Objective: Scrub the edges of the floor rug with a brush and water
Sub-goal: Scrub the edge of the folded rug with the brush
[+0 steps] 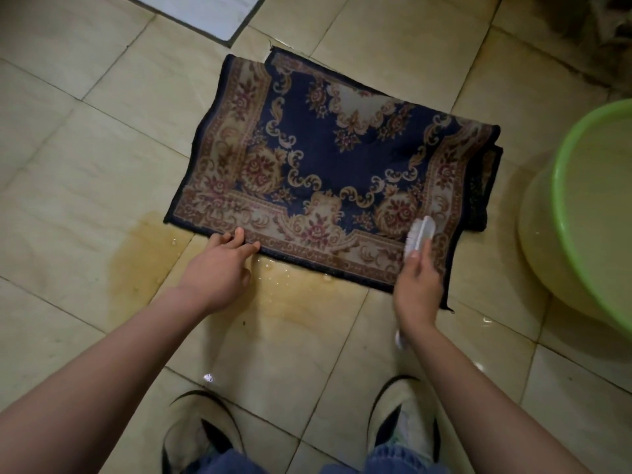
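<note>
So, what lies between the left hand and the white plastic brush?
Head view: the near border of the dark blue patterned rug, with brownish water on the beige tiles beside it.

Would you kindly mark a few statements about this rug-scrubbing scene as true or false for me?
1. The right hand grips a white plastic scrubbing brush set on the dark blue floral floor rug. True.
2. The left hand lifts the rug clear of the floor. False: its fingers rest on the rug's near edge, which lies flat.
3. A green plastic basin stands to the right of the rug. True.
4. The beige tiled floor in front of the rug is dry. False: brownish water pools there.
5. The rug lies in a single layer. False: it is folded, and a lower layer shows at its right side.
</note>
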The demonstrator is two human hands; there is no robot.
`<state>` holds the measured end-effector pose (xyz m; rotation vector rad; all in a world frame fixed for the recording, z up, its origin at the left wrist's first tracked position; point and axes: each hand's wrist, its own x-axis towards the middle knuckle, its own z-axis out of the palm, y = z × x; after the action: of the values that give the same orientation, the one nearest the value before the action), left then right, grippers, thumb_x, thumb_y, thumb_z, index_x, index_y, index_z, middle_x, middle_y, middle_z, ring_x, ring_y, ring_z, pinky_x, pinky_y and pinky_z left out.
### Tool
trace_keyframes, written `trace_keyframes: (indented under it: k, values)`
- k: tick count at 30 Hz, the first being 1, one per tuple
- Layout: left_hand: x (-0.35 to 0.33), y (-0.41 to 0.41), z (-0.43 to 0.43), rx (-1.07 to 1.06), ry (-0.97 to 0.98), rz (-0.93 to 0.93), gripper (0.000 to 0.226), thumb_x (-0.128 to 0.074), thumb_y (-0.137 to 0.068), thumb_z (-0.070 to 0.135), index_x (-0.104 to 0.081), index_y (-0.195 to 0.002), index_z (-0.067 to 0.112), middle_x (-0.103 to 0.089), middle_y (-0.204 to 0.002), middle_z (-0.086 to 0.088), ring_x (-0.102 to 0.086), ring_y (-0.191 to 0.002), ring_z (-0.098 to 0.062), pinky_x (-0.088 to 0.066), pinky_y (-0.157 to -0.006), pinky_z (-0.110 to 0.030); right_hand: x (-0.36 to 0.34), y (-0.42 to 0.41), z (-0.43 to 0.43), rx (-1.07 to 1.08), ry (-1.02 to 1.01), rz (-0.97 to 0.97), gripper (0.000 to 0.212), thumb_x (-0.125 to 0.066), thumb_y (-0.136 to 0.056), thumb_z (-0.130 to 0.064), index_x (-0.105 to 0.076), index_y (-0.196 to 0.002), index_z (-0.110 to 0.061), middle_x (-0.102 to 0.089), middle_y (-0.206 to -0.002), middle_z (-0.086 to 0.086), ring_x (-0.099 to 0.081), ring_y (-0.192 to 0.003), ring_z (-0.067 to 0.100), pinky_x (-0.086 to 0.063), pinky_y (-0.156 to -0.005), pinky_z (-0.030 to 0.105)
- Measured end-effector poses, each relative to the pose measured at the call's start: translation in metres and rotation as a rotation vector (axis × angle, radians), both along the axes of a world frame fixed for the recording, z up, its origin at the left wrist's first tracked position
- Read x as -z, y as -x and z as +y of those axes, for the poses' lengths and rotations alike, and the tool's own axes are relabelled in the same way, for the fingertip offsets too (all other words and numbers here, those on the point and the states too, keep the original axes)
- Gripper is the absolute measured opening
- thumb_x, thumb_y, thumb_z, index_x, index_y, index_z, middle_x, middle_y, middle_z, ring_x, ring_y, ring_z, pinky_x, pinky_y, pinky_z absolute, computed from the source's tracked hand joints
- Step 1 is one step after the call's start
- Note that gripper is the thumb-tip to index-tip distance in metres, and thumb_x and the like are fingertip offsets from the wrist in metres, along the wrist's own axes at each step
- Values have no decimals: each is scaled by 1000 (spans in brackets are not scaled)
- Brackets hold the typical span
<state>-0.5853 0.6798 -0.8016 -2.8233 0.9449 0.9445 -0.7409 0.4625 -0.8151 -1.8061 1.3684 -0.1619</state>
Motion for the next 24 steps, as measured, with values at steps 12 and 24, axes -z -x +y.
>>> trace_keyframes:
  k: [12, 24]
  values:
    - [1, 4, 3, -12, 7, -6, 61, -45, -95, 20, -20, -150, 30, -12, -159, -3, -15, -144, -25, -28, -112, -34, 1, -27, -4, -101, 38, -21, 44, -30, -103, -42, -27, -147, -40, -60, -80, -4, -58, -66, 12, -43, -51, 23]
    - [8, -47, 44, -242, 91, -187, 54, -43, -94, 25, -36, -143, 4, -31, -149, -20, -25, -137, -36, -20, -115, -45, -5, -64, 22, -383, -74, -89, 46, -32, -102, -43, -25, -147, -40, -65, -82, 3, -52, -59, 11, -39, -47, 24]
